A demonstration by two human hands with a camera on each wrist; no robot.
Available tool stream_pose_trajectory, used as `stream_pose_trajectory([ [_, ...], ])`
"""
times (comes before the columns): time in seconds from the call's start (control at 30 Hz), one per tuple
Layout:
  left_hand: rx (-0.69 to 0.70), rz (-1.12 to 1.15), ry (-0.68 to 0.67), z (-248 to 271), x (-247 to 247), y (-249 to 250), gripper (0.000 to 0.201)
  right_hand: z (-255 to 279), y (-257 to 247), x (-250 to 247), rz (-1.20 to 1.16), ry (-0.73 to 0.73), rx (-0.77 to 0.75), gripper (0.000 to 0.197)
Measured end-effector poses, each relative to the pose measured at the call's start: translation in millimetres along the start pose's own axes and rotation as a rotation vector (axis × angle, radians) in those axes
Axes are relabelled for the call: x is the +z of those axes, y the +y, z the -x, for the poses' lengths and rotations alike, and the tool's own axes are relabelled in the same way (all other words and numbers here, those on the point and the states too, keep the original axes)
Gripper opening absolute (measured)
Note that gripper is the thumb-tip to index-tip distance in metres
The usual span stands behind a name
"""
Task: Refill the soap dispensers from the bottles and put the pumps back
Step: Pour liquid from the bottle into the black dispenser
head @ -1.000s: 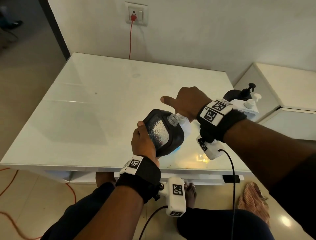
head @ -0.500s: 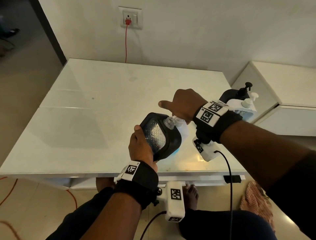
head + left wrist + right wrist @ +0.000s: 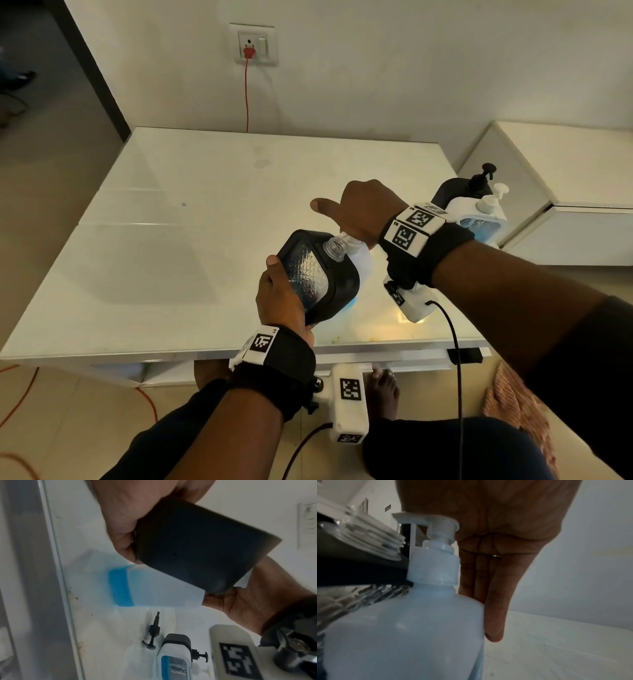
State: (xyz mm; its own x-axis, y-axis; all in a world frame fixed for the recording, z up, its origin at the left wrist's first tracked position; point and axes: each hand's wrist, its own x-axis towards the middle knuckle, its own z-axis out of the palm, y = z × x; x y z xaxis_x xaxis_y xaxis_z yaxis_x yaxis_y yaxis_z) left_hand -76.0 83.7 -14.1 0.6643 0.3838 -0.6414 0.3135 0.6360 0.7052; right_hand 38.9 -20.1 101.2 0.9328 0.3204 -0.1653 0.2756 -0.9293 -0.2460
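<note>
Pump (image 3: 151, 635) loose on table, left-wrist-only.

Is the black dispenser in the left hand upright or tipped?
Tipped: the left hand holds the black dispenser slanted, its open neck beside the white bottle.

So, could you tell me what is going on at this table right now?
A person is refilling soap dispensers. The left hand grips a black dispenser, tilted, its clear threaded neck open with no pump on it. The right hand rests on the pump of a white refill bottle, pump nozzle towards the open neck. A loose black pump lies on the table. Two more dispensers, one black and one white, stand at the right edge with pumps on.
</note>
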Motion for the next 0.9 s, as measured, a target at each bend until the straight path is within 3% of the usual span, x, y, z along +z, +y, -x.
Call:
stream_pose_trajectory([
  [0.1, -0.010, -0.011, -0.002, -0.2, 0.5, -1.8, 0.050, 3.5, -0.7, -3.2, -0.052, -0.052, 0.007, 0.084],
  [0.23, 0.007, -0.027, 0.004, -1.2, 0.1, -1.3, 0.046, 3.3, -3.9, -6.8, -0.096, -0.163, -0.007, 0.104],
  [0.5, -0.015, -0.011, -0.011, 1.5, 0.0, -0.7, 0.041, -1.9, 2.1, -0.7, -0.018, -0.059, 0.001, 0.063],
  [0.6, -0.027, -0.016, -0.004, 2.8, 1.5, 0.9, 0.044, 0.1, 0.6, -1.1, -0.026, -0.057, -0.009, 0.071],
  [0.73, -0.007, -0.020, 0.009, 7.0, 2.2, 5.1, 0.034, 0.9, 0.1, -2.2, -0.069, -0.104, -0.001, 0.093],
  [0.9, -0.015, 0.002, 0.000, 6.6, 1.6, 4.6, 0.036, -5.2, 3.7, -1.1, -0.037, -0.084, -0.022, 0.079],
])
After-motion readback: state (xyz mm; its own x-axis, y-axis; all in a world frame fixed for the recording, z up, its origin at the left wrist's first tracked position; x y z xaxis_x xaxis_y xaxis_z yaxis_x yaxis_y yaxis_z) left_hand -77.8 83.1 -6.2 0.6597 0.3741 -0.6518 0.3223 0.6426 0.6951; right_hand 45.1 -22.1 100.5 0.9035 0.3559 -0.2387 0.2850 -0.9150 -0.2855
